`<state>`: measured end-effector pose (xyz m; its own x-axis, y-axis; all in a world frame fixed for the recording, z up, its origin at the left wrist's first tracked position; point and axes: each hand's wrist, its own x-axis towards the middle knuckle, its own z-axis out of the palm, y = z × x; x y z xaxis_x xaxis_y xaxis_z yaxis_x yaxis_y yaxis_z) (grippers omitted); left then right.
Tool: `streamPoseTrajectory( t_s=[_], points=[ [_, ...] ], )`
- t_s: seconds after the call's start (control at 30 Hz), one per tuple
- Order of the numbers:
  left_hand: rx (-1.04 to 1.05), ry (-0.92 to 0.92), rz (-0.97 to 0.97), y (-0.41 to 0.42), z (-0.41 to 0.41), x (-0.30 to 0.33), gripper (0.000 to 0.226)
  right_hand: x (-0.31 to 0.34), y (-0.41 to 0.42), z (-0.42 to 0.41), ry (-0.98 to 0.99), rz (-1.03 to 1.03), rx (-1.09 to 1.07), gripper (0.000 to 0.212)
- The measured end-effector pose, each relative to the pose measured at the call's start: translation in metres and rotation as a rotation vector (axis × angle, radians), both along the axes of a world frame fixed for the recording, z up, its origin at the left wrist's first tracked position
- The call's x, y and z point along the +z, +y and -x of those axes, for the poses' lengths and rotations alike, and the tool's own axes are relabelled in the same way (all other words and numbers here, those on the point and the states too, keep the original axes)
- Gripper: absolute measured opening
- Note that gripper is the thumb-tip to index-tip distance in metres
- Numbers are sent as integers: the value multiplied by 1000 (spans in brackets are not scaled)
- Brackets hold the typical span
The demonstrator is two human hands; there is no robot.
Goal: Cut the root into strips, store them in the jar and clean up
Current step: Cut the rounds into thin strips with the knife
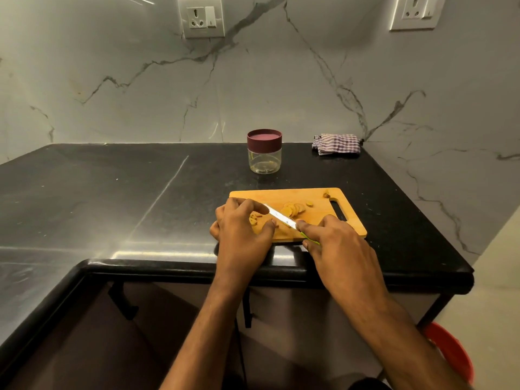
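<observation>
Nearest the camera, two bare forearms reach up from the bottom edge toward a black stone counter point(112, 192). The right hand point(342, 249) is curled round the green handle of a knife point(281, 218), its forefinger stretched along the back of the blade, and the blade slants up and to the left across the near part of a wooden cutting board point(315, 197). The left hand point(242, 229) arches over the board's near left corner with its fingers bent, fingertips and thumb pinching a small piece of root point(254, 220) just left of the blade; how much of the piece lies under the hand cannot be told. Beyond the blade, a short fanned row of round root slices point(294, 209) lies near the middle of the board, one more slice sits just right of them, and a small dark scrap point(326, 195) rests by the far right corner, above the board's handle slot. Behind the board, well apart from it, stands a clear jar point(264, 157) with a maroon lid on. To its right, against the marble wall, lies a folded checked cloth point(336, 144). A red tub point(453, 353) shows on the floor at lower right, below the counter edge.
</observation>
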<state>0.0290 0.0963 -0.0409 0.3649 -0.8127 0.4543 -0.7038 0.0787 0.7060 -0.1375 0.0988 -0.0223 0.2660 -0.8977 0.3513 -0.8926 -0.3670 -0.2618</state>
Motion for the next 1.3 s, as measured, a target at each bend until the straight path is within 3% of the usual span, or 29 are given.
streamPoseTrajectory(
  t_s=[0.17, 0.43, 1.03, 1.1, 1.23, 1.3],
  points=[
    [10, -8, 11, -1, -1, 0, 13, 1, 4, 2, -108, 56, -12, 38],
    [11, -365, -101, -6, 14, -6, 40, -2, -4, 13, -141, 71, -60, 33],
    [-45, -395, -141, -11, 18, -2, 22, -19, -40, 7, -286, 148, 8, 36],
    [-20, -360, -93, -10, 16, -3, 19, -20, -40, 7, -288, 147, 16, 37],
    [183, 15, 56, -2, 5, -1, 12, -20, -39, 7, -275, 150, 16, 37],
    [234, 99, 39, 0, 4, 1, 14, -19, -38, 7, -245, 161, 9, 37]
  ],
)
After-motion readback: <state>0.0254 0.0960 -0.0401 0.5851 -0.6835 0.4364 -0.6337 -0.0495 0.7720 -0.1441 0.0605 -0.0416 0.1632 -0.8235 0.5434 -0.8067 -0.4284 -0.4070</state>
